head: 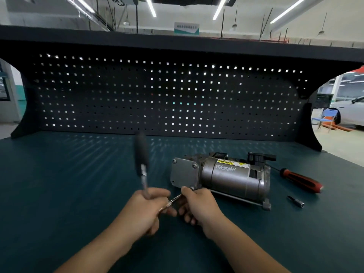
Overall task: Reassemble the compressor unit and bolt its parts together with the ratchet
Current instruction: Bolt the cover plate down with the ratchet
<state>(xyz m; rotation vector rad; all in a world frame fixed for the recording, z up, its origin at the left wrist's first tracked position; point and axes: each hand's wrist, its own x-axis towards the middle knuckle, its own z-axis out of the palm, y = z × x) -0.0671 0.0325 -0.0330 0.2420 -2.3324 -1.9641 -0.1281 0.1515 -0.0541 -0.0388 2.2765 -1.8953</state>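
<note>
Compressor [226, 174] lies on its side on the green bench [69, 184], a little right of centre, with its flat end plate [184, 172] turned toward the person. The left hand [145, 207] has its grip curled round the ratchet [141, 160] low on the shank, and the black handle stands up and looks blurred. The right hand's [197, 205] grip pinches a thin extension bar [174, 200] that runs from the ratchet head toward the bolt [192, 188] at the plate's lower near corner.

Neither hand steadies the housing, so I judge a hard pull could roll or slide the round body and throw the bar off the bolt. A tilted bar could round the head or start the thread crooked. Whether the tip is fully seated cannot be told, since the right hand hides it.

A yellow label [233, 163] on the body reads "WARNING" beside a triangle symbol. White handwriting just below it is not legible. The sign [186, 28] in the hall behind is too small to read.

A red-and-black screwdriver [303, 180] and a loose socket bit [295, 200] lie to the right, apart from the compressor.
</note>
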